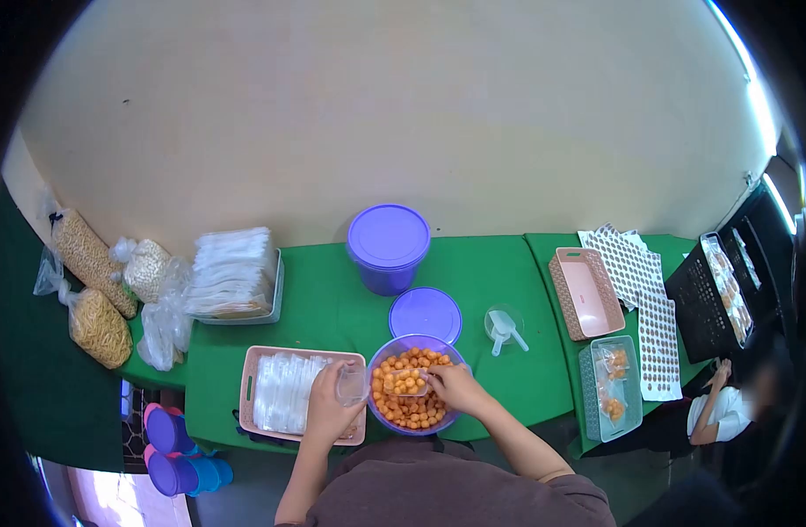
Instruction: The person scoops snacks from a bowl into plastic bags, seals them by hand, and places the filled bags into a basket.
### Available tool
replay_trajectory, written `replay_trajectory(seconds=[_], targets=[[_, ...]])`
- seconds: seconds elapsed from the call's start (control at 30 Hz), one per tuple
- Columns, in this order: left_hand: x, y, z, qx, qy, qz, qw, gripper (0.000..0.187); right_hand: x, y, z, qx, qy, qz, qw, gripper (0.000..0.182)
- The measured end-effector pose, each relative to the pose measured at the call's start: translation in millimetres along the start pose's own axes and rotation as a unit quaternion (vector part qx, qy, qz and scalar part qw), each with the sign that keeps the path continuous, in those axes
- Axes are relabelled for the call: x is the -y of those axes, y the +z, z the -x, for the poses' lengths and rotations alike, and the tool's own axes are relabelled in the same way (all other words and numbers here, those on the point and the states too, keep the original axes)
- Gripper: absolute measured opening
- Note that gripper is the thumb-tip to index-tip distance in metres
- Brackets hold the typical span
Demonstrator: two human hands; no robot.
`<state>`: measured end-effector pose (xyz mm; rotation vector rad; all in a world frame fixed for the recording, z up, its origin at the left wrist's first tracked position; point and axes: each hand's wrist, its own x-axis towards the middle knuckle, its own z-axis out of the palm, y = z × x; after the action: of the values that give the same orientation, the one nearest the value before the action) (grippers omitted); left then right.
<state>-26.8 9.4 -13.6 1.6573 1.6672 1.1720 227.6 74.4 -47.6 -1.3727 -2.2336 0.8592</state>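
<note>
A purple tub [388, 352] full of round orange snacks [413, 411] stands at the table's front edge. My right hand [454, 387] grips a clear scoop [406, 382] loaded with snacks, over the tub. Just left of the tub, my left hand [329, 406] holds a small clear container [352, 385], its mouth tilted towards the tub. Beneath and beside my left hand lies a pink basket [249, 376] with a stack of clear plastic bags [284, 392].
Behind are a lidded purple tub [389, 237], a purple lid [426, 316] and white scoops [503, 327]. Snack sacks [100, 328] and a bag stack [233, 268] stand left. Baskets [587, 294], sticker sheets [658, 347] and a seated person [726, 413] are right.
</note>
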Motion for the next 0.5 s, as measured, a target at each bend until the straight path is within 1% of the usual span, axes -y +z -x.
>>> replay_trajectory(seconds=[0.03, 0.07, 0.1, 0.13, 0.17, 0.2, 0.27, 0.4, 0.47, 0.5], targets=[[-4, -1, -2, 0.02, 0.039, -0.059, 0.997, 0.059, 5, -11, 3, -0.004, 0.003, 0.0, 1.0, 0.028], [-8, -1, -4, 0.041, 0.078, -0.118, 0.989, 0.063, 13, -25, 5, 0.005, 0.026, -0.014, 1.0, 0.028], [-12, 0, -6, 0.045, 0.081, -0.118, 0.989, 0.063, 19, -38, 8, 0.014, 0.049, -0.028, 0.998, 0.029], [-17, 4, -7, 0.068, 0.085, -0.15, 0.983, 0.064, 23, -49, 10, 0.014, 0.074, -0.051, 0.996, 0.029], [-20, 7, -8, 0.09, 0.09, -0.182, 0.975, 0.065, 28, -60, 13, 0.011, 0.077, -0.052, 0.996, 0.029], [-22, 12, -9, 0.092, 0.093, -0.182, 0.975, 0.065, 33, -70, 16, 0.017, 0.092, -0.057, 0.994, 0.028], [-24, 25, -9, 0.118, 0.119, -0.234, 0.958, 0.068, 40, -86, 22, 0.026, 0.107, -0.061, 0.992, 0.028], [-29, 49, -12, 0.127, 0.164, -0.198, 0.958, 0.069, 37, -90, 29, 0.028, 0.076, -0.023, 0.996, 0.028], [-30, 58, -14, 0.161, 0.184, -0.179, 0.953, 0.07, 32, -87, 31, 0.033, 0.043, 0.005, 0.999, 0.03], [-31, 62, -15, 0.164, 0.187, -0.18, 0.952, 0.07, 32, -86, 32, 0.029, 0.044, 0.004, 0.999, 0.03]])
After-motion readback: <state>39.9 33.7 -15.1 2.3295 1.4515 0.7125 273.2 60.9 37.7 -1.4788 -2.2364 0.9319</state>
